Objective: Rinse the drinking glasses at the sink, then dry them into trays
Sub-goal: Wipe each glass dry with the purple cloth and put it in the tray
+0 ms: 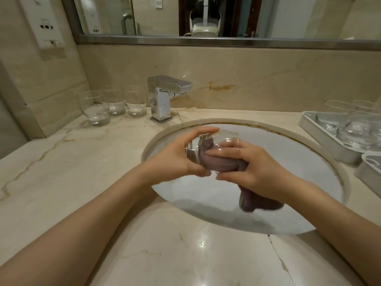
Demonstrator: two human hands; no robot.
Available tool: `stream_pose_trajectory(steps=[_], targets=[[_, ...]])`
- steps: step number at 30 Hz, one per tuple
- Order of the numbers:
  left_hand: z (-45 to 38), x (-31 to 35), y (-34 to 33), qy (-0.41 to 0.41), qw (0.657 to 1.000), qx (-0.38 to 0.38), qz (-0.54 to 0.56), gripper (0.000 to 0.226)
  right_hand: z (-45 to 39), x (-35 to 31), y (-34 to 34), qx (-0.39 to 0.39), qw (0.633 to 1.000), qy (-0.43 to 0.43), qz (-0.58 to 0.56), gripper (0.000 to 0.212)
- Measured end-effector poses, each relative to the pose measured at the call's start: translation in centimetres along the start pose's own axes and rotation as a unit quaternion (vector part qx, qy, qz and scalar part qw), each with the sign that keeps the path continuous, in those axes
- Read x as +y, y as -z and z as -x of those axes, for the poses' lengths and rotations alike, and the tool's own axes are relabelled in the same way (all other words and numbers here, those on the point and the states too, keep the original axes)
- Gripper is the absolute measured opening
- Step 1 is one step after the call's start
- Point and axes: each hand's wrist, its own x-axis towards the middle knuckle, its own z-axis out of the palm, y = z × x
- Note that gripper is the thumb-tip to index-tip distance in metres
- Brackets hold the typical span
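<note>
Over the white sink (299, 203) my left hand (175, 157) grips a clear drinking glass (204, 145) lying on its side, mouth to the right. My right hand (253, 168) holds a purple cloth (218, 162) pushed into the glass; the cloth's loose end hangs down under my right wrist. Three clear glasses (112, 105) stand upright on the counter left of the faucet (165, 96). At the right, a grey tray (321, 141) holds several glasses.
A second grey tray (369, 172) sits at the right edge, in front of the first. The marble counter (82, 172) surrounds the sink, with a backsplash and mirror behind. No water runs from the faucet.
</note>
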Motion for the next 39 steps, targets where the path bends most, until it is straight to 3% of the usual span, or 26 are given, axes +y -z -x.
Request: stream_pose_trajectory(steps=[2,4,10,12,14,16,18,20,23,25,28,31,34,37,39], targets=[[0.1,0.3,0.1,0.075,0.988,-0.049,0.128,0.081,0.0,1.2,0.2,0.002,0.969,0.126,0.212,0.05],[0.1,0.4,0.2,0.092,0.98,-0.069,0.163,0.079,0.0,1.6,0.3,0.004,0.951,0.151,0.269,0.052],[0.4,-0.3,-0.7,0.04,0.997,-0.043,0.042,0.08,0.2,0.4,-0.3,-0.034,0.999,-0.04,-0.004,0.046],[0.4,-1.1,-0.8,-0.019,0.995,-0.023,-0.1,0.081,0.1,0.0,-0.2,-0.052,0.978,-0.133,-0.149,0.039],[0.4,-1.8,-0.8,-0.09,0.97,-0.018,-0.224,0.082,0.0,-0.3,-0.1,-0.078,0.936,-0.206,-0.276,0.032],[0.3,-2.0,-0.8,-0.123,0.957,-0.014,-0.264,0.083,-0.1,-0.5,0.2,-0.09,0.914,-0.243,-0.313,0.03],[0.2,-1.8,-0.7,-0.109,0.966,0.001,-0.233,0.081,-0.1,-0.8,0.3,-0.083,0.916,-0.24,-0.31,0.032],[0.1,-1.2,-0.6,-0.063,0.983,0.004,-0.17,0.084,-0.1,-1.0,-0.1,-0.06,0.946,-0.196,-0.25,0.036],[0.2,-0.3,-0.3,0.035,0.999,-0.015,-0.005,0.086,0.2,-0.4,-0.4,-0.031,0.998,-0.047,-0.011,0.047],[0.2,0.0,-0.4,0.083,0.993,-0.028,0.078,0.085,0.2,0.4,-0.3,-0.031,0.991,0.04,0.125,0.049],[0.1,-0.1,-0.2,0.092,0.986,-0.045,0.132,0.083,0.2,0.6,0.0,-0.027,0.985,0.055,0.162,0.051],[0.2,-0.3,-0.6,0.072,0.991,-0.046,0.1,0.081,0.2,0.7,0.0,-0.034,0.994,0.017,0.102,0.053],[0.3,-1.0,-1.3,-0.022,0.997,0.01,-0.075,0.083,0.1,0.2,0.1,-0.036,0.997,-0.062,-0.042,0.047],[0.2,-2.3,-1.1,-0.126,0.965,0.026,-0.23,0.083,-0.2,-0.4,0.2,-0.054,0.954,-0.172,-0.241,0.036],[0.2,-2.7,-1.0,-0.141,0.952,0.023,-0.272,0.084,-0.2,-0.3,0.1,-0.08,0.928,-0.221,-0.289,0.033]])
